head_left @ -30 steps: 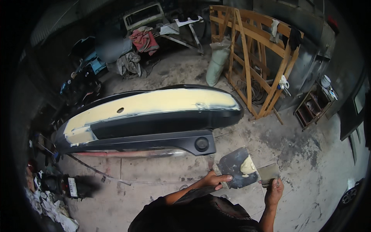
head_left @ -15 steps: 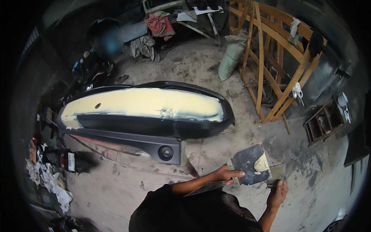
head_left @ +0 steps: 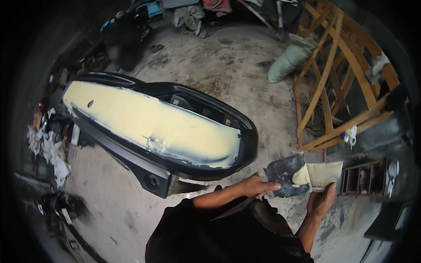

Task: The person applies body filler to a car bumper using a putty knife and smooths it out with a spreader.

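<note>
My left hand is closed on a dark, smeared putty board, thumb on top. A lump of cream putty sits near the board's right edge. Below the same hand a second thin flat blade juts toward my dark shirt; how it is held is hidden. My right hand grips a putty spreader, whose pale, putty-stained face lies right beside the board's edge. Ahead and to the left is a black vehicle bumper, its upper face covered by a cream filler coat with a rough patch.
To the right stand a wooden frame and a small compartmented shelf. A pale green sack leans by the frame. White crumpled paper or rags and other clutter line the left side. Cloths hang at the back.
The view has turned, and the bumper now appears tilted and closer. The spreader in my right hand has swung up, showing more of its broad face at the board's edge.
</note>
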Available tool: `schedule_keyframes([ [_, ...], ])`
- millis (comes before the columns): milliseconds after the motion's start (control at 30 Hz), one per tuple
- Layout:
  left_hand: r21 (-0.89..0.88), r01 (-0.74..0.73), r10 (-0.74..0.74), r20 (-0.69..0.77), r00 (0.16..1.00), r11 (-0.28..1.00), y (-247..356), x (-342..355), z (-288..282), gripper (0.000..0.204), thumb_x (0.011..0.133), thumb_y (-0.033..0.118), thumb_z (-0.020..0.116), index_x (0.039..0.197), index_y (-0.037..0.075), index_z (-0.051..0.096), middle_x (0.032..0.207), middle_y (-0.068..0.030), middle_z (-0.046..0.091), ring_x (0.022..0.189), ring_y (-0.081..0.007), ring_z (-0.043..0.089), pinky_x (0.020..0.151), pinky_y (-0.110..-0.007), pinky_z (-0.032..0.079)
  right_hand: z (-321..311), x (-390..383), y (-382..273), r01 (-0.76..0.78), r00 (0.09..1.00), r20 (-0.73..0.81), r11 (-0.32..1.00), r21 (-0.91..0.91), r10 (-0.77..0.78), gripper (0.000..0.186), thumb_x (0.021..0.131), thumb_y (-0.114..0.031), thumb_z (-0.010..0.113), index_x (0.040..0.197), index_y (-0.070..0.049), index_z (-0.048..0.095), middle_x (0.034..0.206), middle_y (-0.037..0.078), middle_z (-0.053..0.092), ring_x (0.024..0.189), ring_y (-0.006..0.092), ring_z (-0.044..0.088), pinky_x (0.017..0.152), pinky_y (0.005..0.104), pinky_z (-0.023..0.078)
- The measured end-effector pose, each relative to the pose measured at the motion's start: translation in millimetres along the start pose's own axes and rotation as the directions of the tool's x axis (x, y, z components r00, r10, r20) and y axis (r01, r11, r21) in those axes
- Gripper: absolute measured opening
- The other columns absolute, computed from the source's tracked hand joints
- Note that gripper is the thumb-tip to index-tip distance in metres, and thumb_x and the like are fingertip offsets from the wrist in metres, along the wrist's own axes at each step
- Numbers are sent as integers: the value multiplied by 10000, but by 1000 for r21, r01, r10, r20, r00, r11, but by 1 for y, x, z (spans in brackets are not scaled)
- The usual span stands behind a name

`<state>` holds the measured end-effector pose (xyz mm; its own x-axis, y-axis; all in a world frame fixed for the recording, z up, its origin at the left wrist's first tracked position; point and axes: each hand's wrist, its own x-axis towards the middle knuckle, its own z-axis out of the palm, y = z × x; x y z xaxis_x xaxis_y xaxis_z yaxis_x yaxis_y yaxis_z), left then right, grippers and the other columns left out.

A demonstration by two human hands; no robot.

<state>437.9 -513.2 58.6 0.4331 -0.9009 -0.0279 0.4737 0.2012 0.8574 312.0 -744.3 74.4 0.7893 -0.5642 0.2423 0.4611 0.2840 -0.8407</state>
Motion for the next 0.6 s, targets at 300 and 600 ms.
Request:
schedule_keyframes([
  [300, 57, -267, 260, -487, 834, 962, 6, 38, 26, 250, 920, 156, 649, 1115, 13, 588, 749, -24, 589, 476, -56, 435, 423, -221, 351, 30, 128, 53, -568, 723, 571, 806, 169, 390, 584, 1039, -442, 362, 1428, -7, 387, 1435, 128, 473, 1309, 286, 468, 1106, 438, 345],
  [600, 337, -593, 404, -914, -21, 731, -23, -2, 121, 498, 814, 106, 680, 1236, -72, 485, 845, -120, 651, 432, -88, 499, 381, -213, 383, 140, 186, 101, 586, -31, 998, 808, 64, -56, 778, 894, -527, 544, 1457, -19, 373, 1528, 192, 341, 1435, 362, 285, 1163, 507, 216],
])
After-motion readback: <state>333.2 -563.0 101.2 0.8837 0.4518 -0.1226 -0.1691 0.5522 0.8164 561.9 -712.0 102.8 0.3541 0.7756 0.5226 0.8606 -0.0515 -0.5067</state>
